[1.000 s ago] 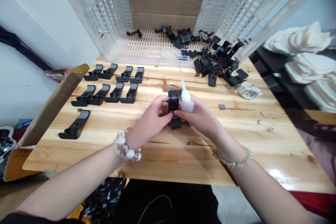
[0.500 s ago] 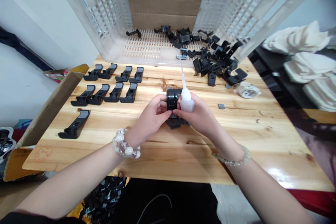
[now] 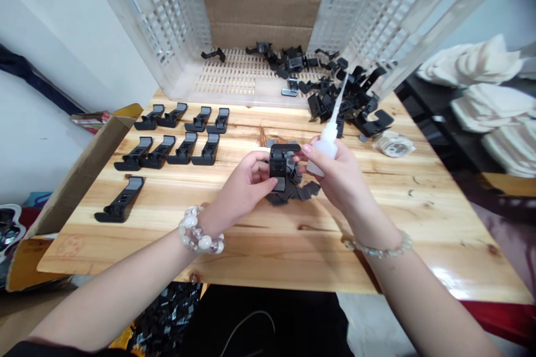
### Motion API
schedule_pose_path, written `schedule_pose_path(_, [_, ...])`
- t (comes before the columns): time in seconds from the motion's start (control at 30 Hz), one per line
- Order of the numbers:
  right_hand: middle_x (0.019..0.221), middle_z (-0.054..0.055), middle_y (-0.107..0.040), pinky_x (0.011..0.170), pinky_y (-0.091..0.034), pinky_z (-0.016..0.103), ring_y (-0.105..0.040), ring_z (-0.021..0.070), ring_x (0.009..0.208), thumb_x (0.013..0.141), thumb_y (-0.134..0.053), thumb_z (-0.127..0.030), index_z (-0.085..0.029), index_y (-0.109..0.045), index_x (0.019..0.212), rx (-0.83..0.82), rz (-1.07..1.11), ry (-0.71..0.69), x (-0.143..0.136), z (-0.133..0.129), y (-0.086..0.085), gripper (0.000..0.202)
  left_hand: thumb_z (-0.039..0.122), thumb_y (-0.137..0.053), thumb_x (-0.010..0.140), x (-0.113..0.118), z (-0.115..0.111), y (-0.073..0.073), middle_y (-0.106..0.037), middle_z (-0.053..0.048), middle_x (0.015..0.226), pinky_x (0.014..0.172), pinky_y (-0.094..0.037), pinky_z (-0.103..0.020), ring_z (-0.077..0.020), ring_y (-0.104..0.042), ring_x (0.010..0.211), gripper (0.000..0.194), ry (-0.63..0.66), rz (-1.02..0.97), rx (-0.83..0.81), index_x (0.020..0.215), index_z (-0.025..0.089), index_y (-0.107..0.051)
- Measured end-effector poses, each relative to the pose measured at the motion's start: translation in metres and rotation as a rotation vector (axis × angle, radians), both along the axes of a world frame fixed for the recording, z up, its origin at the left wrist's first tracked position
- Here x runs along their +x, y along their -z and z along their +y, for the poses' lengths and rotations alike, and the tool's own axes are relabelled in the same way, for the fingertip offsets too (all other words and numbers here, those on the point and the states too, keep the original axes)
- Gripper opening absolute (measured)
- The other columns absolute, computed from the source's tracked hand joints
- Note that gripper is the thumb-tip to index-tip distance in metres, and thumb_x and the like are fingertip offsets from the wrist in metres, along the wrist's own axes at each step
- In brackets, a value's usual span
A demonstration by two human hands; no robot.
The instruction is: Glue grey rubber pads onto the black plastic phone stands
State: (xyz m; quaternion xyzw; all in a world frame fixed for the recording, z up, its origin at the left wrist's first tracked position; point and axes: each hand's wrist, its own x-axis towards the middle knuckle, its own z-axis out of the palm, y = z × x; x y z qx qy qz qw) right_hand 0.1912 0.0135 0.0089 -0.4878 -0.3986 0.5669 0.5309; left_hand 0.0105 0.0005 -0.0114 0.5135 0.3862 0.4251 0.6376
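My left hand (image 3: pixel 247 181) is closed on a black plastic clip (image 3: pixel 277 163), its thumb by a grey pad (image 3: pixel 280 183) at the near end. In my right hand (image 3: pixel 341 170) is a white squeeze bottle (image 3: pixel 323 150) with a long thin nozzle, tilted up and to the right. The right fingertips are close to the clip's right side; whether they touch it I cannot tell. Below the clip lies a loose pile of dark grey pads (image 3: pixel 291 192) on the wooden table (image 3: pixel 259 251).
Several finished-looking black clips (image 3: pixel 207 149) lie in rows at the left. A white plastic crate (image 3: pixel 184 86) on its side holds many black parts, which spill out (image 3: pixel 335 106) onto the table. A tape roll (image 3: pixel 394 145) sits at the right, white cloth stacks (image 3: pixel 489 106) beyond.
My right hand has moved right, away from the clip's pad, taking the bottle along, and its nozzle now leans right. The left hand keeps the clip nearly in place.
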Motion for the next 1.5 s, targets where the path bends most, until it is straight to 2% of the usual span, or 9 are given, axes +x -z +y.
schedule_pose_path(0.23, [0.066,-0.005,-0.057,0.054,-0.047,0.021,-0.058,0.0091,0.059,0.052,-0.087,-0.027,-0.019,-0.053,0.084,-0.098,0.094,-0.035,0.001,0.002,-0.002,0.047,0.018,-0.072,0.077,0.0,-0.005,-0.004,-0.067,-0.003,0.092,0.079,-0.05,-0.031,-0.0168,-0.065,0.086,0.037,0.069,-0.009,-0.007,0.109,0.02,-0.051])
schedule_pose_path(0.4, [0.06,-0.003,-0.059,0.05,-0.044,0.02,-0.056,0.009,0.052,0.058,-0.083,-0.025,-0.017,-0.054,0.083,-0.141,0.038,-0.212,0.004,-0.001,-0.005,0.039,0.042,-0.063,0.086,-0.006,-0.001,-0.01,-0.069,-0.004,0.091,0.069,-0.054,-0.03,-0.0175,-0.066,0.077,0.031,0.12,0.004,-0.126,0.107,0.019,-0.06])
schedule_pose_path(0.57, [0.063,-0.001,-0.061,0.051,-0.044,0.02,-0.055,0.0083,0.054,0.065,-0.081,-0.033,-0.016,-0.056,0.082,-0.096,0.036,-0.295,0.003,-0.002,-0.003,0.034,0.039,-0.061,0.088,-0.007,0.003,-0.009,-0.071,-0.008,0.087,0.064,-0.056,-0.029,-0.0161,-0.068,0.067,0.028,0.264,-0.031,-0.277,0.097,0.013,-0.065])
schedule_pose_path(0.83, [0.079,0.003,-0.064,0.054,-0.046,0.02,-0.059,0.0109,0.072,0.064,-0.082,-0.043,-0.015,-0.058,0.086,-0.046,0.016,-0.126,0.008,0.005,-0.001,0.043,0.022,-0.053,0.09,-0.007,0.006,-0.015,-0.073,-0.008,0.086,0.071,-0.059,-0.029,-0.0181,-0.073,0.075,0.015,-0.123,-0.247,-0.234,0.094,0.011,-0.062])
schedule_pose_path(0.97, [0.074,-0.002,-0.058,0.052,-0.044,0.021,-0.053,0.0069,0.06,0.054,-0.088,-0.032,-0.016,-0.053,0.081,-0.02,0.047,-0.168,0.005,0.004,0.0,0.046,0.018,-0.049,0.091,-0.005,0.005,-0.018,-0.075,-0.01,0.094,0.077,-0.059,-0.028,-0.0194,-0.074,0.086,0.016,-0.168,-0.324,-0.252,0.093,0.011,-0.063])
schedule_pose_path(1.13, [0.072,-0.004,-0.054,0.052,-0.043,0.022,-0.054,0.0089,0.061,0.055,-0.083,-0.024,-0.018,-0.049,0.083,0.061,0.042,-0.071,0.002,0.005,0.001,0.045,0.023,-0.047,0.088,-0.004,0.003,-0.022,-0.074,-0.012,0.101,0.077,-0.059,-0.032,-0.0227,-0.073,0.09,0.023,-0.098,-0.329,-0.306,0.098,0.011,-0.064])
schedule_pose_path(1.23, [0.074,-0.004,-0.053,0.051,-0.041,0.023,-0.049,0.0077,0.059,0.059,-0.077,-0.022,-0.018,-0.05,0.084,0.126,-0.098,-0.039,0.005,0.005,0.0,0.037,0.035,-0.044,0.088,-0.006,0.004,-0.021,-0.074,-0.011,0.09,0.072,-0.059,-0.037,-0.0245,-0.072,0.083,0.03,-0.048,-0.315,-0.349,0.089,0.013,-0.065])
schedule_pose_path(1.33, [0.077,-0.002,-0.056,0.056,-0.041,0.025,-0.049,0.0096,0.063,0.064,-0.071,-0.021,-0.017,-0.052,0.084,0.183,-0.3,-0.089,0.007,0.003,-0.001,0.028,0.043,-0.045,0.089,-0.006,0.005,-0.019,-0.072,-0.01,0.08,0.072,-0.059,-0.042,-0.0247,-0.071,0.079,0.035,0.073,-0.232,-0.416,0.086,0.014,-0.063])
schedule_pose_path(1.5, [0.076,0.0,-0.057,0.062,-0.04,0.026,-0.05,0.012,0.068,0.072,-0.064,-0.019,-0.017,-0.055,0.086,0.31,-0.602,-0.215,0.002,-0.006,-0.001,0.017,0.038,-0.051,0.087,0.001,-0.002,-0.012,-0.074,-0.015,0.09,0.082,-0.055,-0.039,-0.0236,-0.071,0.08,0.034,0.247,-0.037,-0.438,0.097,0.009,-0.067])
